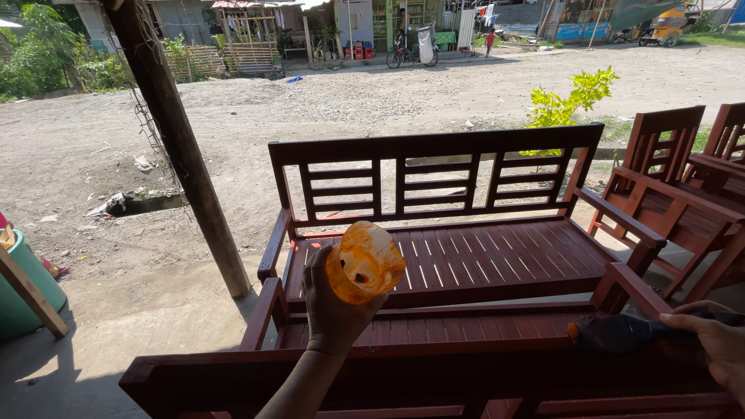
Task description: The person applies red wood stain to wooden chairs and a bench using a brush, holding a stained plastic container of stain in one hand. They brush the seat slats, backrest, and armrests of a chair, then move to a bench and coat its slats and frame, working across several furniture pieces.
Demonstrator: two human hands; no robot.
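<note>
Dirt yard (403, 97), sunlit, behind everything. Leaning wooden post (178, 147) at left. Red-brown slatted bench (466, 256), facing the camera; matching bench back (434, 365) nearest the viewer; similar chairs (675, 186) at right. Green drum (23, 291) at left edge. Left hand (334, 306), raised over the near bench back, grip closed around an orange-stained translucent plastic container (365, 262). Right hand (718, 341), at lower right, grip closed on a dark brush (621, 334) with orange-tinged tip, resting upon the near bench back.
</note>
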